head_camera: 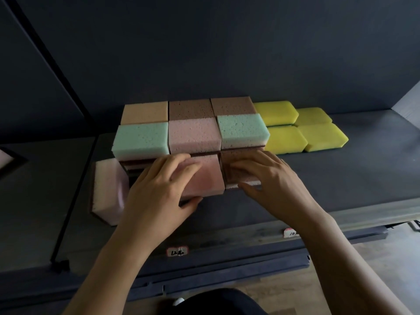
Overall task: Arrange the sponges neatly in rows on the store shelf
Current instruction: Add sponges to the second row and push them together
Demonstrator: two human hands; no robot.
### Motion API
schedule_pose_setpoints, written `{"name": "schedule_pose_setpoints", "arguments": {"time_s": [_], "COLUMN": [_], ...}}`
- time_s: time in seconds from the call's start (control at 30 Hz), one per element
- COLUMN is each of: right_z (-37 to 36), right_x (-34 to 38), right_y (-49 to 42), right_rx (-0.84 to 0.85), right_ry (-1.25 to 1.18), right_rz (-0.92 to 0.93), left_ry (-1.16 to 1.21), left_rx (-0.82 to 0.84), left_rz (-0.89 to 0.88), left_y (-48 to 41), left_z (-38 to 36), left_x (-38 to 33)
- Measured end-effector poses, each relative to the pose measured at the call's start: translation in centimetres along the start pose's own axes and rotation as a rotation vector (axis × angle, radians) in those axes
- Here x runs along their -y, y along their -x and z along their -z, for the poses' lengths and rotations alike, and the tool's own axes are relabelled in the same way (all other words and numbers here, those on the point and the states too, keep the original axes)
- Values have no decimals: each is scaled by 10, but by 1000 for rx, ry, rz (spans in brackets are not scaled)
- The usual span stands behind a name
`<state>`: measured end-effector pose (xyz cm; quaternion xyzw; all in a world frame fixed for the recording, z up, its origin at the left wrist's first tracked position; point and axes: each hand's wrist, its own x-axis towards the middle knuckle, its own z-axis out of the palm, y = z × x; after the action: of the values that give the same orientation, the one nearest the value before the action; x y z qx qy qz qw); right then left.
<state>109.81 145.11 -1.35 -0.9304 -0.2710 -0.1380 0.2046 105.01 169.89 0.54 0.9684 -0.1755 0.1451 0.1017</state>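
A: Squaring up the front row, then? The left hand (159,189) clamps the pink sponge (204,176) just in front of the pink-topped stack (194,135).

B: Yes, and the right hand (268,176) lies fingers spread on the brown sponge (236,158) beside it. Push both back level; the loose pink sponge (109,189) left of that stack waits.

Dim dark wall (204,42) behind grey shelf (341,173); wooden floor (375,264) below.
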Motion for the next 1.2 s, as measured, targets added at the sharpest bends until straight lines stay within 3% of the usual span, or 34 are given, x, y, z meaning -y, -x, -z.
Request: {"name": "schedule_pose_setpoints", "arguments": {"time_s": [0.37,1.2], "right_z": [-4,-7], "right_x": [-1,0], "right_y": [0,4], "right_rx": [29,1], "right_ry": [7,-23], "right_rz": [-33,-31], "left_ry": [-13,82], "left_rx": [70,7], "left_rz": [19,-18], "left_y": [-4,-17], "left_z": [-16,-33], "left_x": [-2,-14]}}
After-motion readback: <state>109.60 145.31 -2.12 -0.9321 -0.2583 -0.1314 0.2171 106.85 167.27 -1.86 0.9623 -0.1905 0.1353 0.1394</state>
